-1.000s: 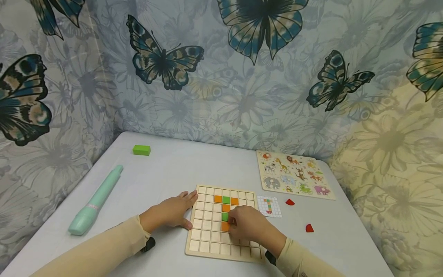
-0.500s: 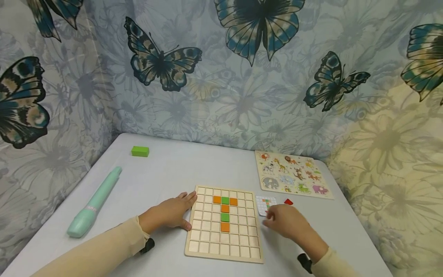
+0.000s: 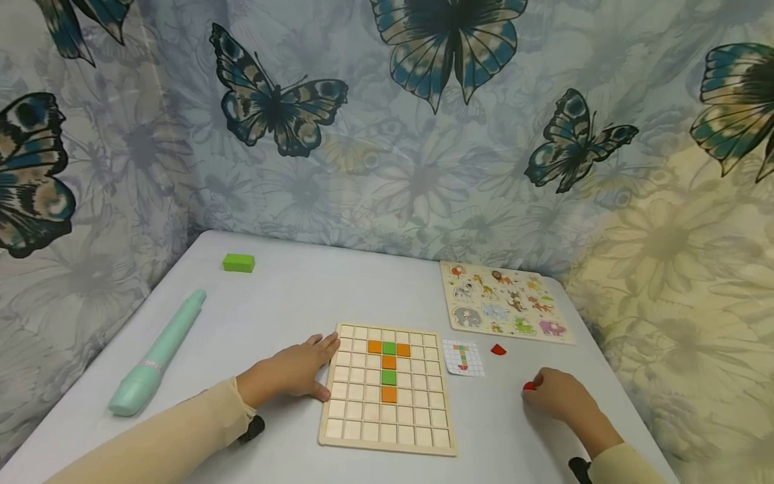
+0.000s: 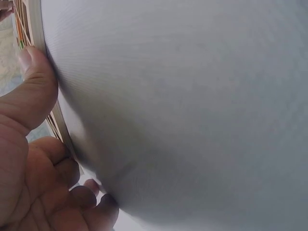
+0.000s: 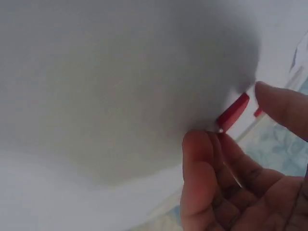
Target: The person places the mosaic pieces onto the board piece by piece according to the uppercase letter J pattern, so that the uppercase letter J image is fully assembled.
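My left hand (image 3: 297,368) rests spread along the left edge of a wooden grid board (image 3: 417,420); its thumb (image 4: 37,79) lies over the rim in the left wrist view. Orange tiles (image 3: 389,394) and green tiles (image 3: 389,377) form a T shape in the board's squares. Off to the right, my right hand (image 3: 559,396) takes a red quarter-circle tile (image 5: 234,113) between thumb and fingers, low over the white table. The fingers are at one end of this tile, the thumb right by the other. A second red tile (image 3: 498,349) lies beside a small pattern card (image 3: 474,366).
An animal puzzle board (image 3: 508,329) lies at the back right. A green block (image 3: 238,263) sits at the back left, and a mint-green tapered object (image 3: 158,353) lies along the left side. Butterfly-patterned fabric (image 3: 411,181) rises behind the table.
My right hand has left the grid board, passed near the pattern card and reached the red tile on the right. The left hand has stayed at the board's edge.
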Available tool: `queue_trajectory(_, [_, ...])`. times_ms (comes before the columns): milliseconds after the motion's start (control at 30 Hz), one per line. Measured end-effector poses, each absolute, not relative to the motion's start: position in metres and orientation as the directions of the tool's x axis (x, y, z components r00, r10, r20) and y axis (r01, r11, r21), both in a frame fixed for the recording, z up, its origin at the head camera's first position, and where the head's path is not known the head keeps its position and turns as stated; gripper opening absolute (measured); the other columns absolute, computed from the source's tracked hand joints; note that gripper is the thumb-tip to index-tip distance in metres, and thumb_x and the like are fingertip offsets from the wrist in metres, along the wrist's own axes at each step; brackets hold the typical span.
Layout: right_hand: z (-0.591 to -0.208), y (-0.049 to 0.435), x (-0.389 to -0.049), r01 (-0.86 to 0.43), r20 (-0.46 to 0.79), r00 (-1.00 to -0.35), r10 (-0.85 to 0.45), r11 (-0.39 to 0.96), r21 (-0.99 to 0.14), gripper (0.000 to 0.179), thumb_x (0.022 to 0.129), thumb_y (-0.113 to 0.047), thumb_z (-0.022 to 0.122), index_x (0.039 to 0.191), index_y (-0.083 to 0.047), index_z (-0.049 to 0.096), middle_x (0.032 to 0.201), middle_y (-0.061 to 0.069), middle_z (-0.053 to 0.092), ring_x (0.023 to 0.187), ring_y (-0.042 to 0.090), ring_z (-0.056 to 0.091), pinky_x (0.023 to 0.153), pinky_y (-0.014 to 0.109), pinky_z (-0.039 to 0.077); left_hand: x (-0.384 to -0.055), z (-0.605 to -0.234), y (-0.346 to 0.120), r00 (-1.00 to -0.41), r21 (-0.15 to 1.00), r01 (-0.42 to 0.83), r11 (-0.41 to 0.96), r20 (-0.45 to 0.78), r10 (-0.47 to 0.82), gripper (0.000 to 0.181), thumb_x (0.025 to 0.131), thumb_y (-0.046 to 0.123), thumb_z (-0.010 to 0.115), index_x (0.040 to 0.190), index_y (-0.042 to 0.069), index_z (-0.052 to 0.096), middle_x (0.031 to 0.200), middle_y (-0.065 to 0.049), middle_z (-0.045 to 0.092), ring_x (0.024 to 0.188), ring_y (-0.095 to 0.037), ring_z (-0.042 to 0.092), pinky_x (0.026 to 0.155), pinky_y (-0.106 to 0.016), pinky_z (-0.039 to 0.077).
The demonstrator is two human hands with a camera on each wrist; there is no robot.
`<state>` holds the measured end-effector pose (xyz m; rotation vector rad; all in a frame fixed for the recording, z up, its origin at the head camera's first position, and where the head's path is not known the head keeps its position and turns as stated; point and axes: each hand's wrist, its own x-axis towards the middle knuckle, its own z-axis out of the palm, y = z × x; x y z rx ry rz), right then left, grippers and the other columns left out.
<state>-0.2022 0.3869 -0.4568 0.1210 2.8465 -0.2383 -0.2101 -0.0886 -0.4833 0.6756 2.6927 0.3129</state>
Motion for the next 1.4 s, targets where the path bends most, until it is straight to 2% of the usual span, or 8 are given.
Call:
queue_trajectory(167, [-0.464,0.381,-0.209,-0.076,-0.184,-0.975,-0.125,0.964,-0.256,0.003,0.085,-0.011,0.071,0.084,-0.011,0.068,0.082,-0.001,0.062,0.072,0.016,0.054,0.062,0.036,0.047,-0.209,-0.483,-0.09,-0.823,0.299,0.411,0.861,-0.285,0.492,0.101,0.076,0.048,0.078,0.154,0.006,0.029,0.162,-0.006,0.019,0.145,-0.033,0.02,0.109,-0.048,0.032])
queue_trajectory(267, [-0.466,0.385,-0.21,-0.227,-0.088,-0.96,-0.266,0.924,-0.307,0.019,0.08,0.003,0.073,0.086,-0.015,0.07,0.098,0.0,0.064,0.089,0.021,0.06,0.073,0.04,0.051,-0.21,-0.482,-0.089,-0.817,0.315,0.42,0.851,-0.278,0.505,0.101,0.077,0.048,0.077,0.154,0.006,0.029,0.161,-0.006,0.019,0.145,-0.033,0.02,0.11,-0.049,0.032])
queue_trajectory(333, [-0.466,0.39,-0.21,-0.253,-0.051,-0.958,-0.281,0.918,-0.304,0.018,0.078,-0.001,0.076,0.09,-0.013,0.07,0.102,0.003,0.063,0.094,0.025,0.06,0.078,0.044,0.05,-0.21,-0.481,-0.088,-0.817,0.317,0.419,0.851,-0.278,0.506,0.101,0.077,0.048,0.077,0.155,0.006,0.028,0.162,-0.006,0.019,0.145,-0.033,0.02,0.11,-0.049,0.032])
queue_trajectory(500, [-0.463,0.395,-0.213,-0.106,-0.133,-0.98,-0.145,0.959,-0.262,0.021,0.081,-0.022,0.081,0.093,-0.009,0.07,0.086,0.001,0.062,0.078,0.02,0.057,0.068,0.04,0.049,-0.212,-0.48,-0.089,-0.82,0.33,0.414,0.849,-0.271,0.505,0.101,0.077,0.048,0.077,0.155,0.006,0.028,0.162,-0.006,0.018,0.146,-0.033,0.019,0.11,-0.049,0.031])
queue_trajectory(633, [-0.464,0.392,-0.217,-0.133,-0.147,-0.973,-0.18,0.949,-0.284,0.009,0.082,-0.013,0.079,0.086,-0.014,0.071,0.085,-0.002,0.062,0.074,0.015,0.053,0.066,0.035,0.048,-0.213,-0.48,-0.089,-0.819,0.334,0.424,0.842,-0.257,0.514,0.1,0.078,0.048,0.076,0.154,0.005,0.028,0.162,-0.007,0.018,0.145,-0.034,0.019,0.109,-0.049,0.032])
queue_trajectory(867, [-0.465,0.389,-0.213,-0.077,-0.141,-0.983,-0.121,0.957,-0.281,0.04,0.077,-0.025,0.084,0.107,-0.002,0.07,0.099,0.008,0.061,0.082,0.022,0.059,0.073,0.043,0.052,-0.211,-0.48,-0.089,-0.818,0.349,0.414,0.84,-0.262,0.512,0.1,0.077,0.046,0.078,0.154,0.006,0.029,0.161,-0.006,0.019,0.146,-0.033,0.019,0.11,-0.049,0.031])
queue_trajectory(1200, [-0.469,0.391,-0.213,0.02,-0.197,-0.98,-0.03,0.969,-0.245,0.046,0.077,-0.036,0.083,0.099,0.003,0.071,0.087,0.005,0.063,0.081,0.023,0.058,0.074,0.046,0.051,-0.209,-0.481,-0.089,-0.821,0.321,0.421,0.848,-0.264,0.507,0.101,0.077,0.049,0.076,0.155,0.007,0.027,0.162,-0.005,0.018,0.146,-0.032,0.019,0.109,-0.047,0.033])
queue_trajectory(1400, [-0.466,0.372,-0.209,0.045,-0.207,-0.978,-0.009,0.966,-0.254,0.038,0.078,-0.035,0.082,0.09,0.0,0.071,0.076,0.001,0.061,0.071,0.018,0.054,0.063,0.037,0.048,-0.209,-0.48,-0.091,-0.82,0.324,0.418,0.849,-0.267,0.506,0.101,0.077,0.05,0.075,0.155,0.007,0.027,0.162,-0.005,0.019,0.146,-0.032,0.019,0.11,-0.047,0.031])
